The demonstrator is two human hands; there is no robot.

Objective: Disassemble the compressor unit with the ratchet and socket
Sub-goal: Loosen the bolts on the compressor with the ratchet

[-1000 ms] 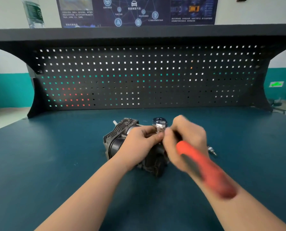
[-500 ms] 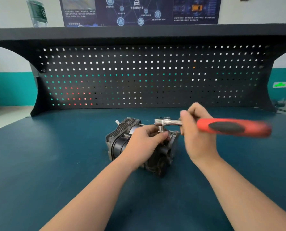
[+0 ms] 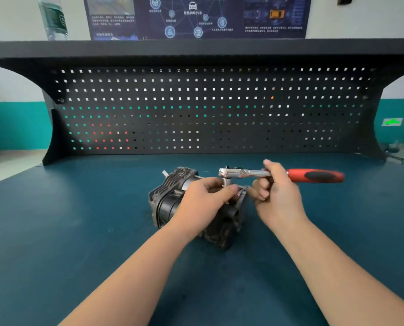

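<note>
A dark grey compressor unit (image 3: 170, 198) with cooling fins lies on the blue-green bench top, near the middle. A chrome ratchet (image 3: 241, 172) with a red and black handle (image 3: 316, 176) lies level above it, handle pointing right. Its socket (image 3: 225, 182) points down onto the top of the unit. My left hand (image 3: 203, 201) lies over the unit and pinches the socket just under the ratchet head. My right hand (image 3: 276, 194) grips the chrome shank of the ratchet, just left of the red handle.
A black pegboard back panel (image 3: 208, 109) rises behind the bench, under a dark shelf (image 3: 196, 47). A clear plastic bottle (image 3: 54, 18) stands on that shelf at the left. The blue-green bench top (image 3: 67, 231) stretches wide on both sides of the unit.
The ratchet handle swung from pointing toward me round to the right and has since held level. My right hand slid along the shank. My left hand stayed on the socket.
</note>
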